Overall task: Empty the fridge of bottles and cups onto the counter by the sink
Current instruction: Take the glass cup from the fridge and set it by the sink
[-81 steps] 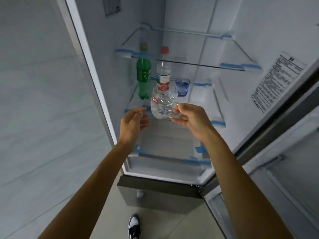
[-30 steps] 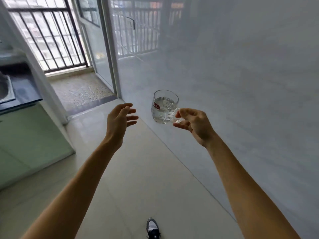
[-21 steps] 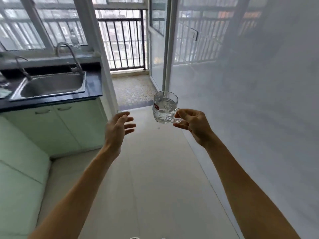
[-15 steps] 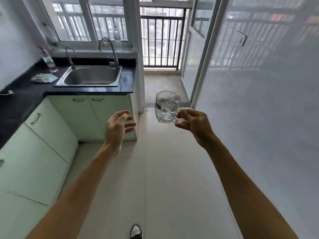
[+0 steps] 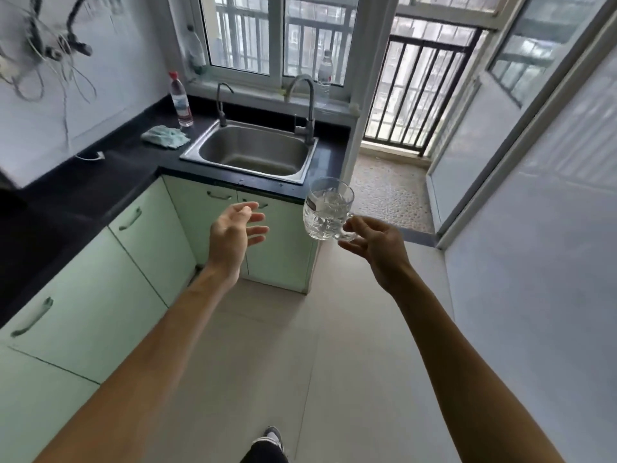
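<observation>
My right hand (image 5: pixel 374 243) pinches the handle of a clear glass mug (image 5: pixel 327 208) with some water in it, held upright in the air in front of the cabinet's right end. My left hand (image 5: pixel 235 233) hovers beside it, fingers spread and holding nothing. Ahead lies the black counter (image 5: pixel 96 182) with a steel sink (image 5: pixel 250 152) set in it. A clear bottle with a red cap (image 5: pixel 180 100) stands on the counter left of the sink. The fridge is out of view.
A crumpled pale cloth (image 5: pixel 165 137) lies on the counter by the bottle. Two taps (image 5: pixel 305 95) rise behind the sink. Another bottle (image 5: pixel 324 75) stands on the window sill. Pale green cabinets (image 5: pixel 110 279) run below the counter. A balcony doorway (image 5: pixel 400 168) opens at right.
The view has turned left from the fridge to the sink corner and come closer to it. My right hand has carried the mug along; my left hand stays free beside it.
</observation>
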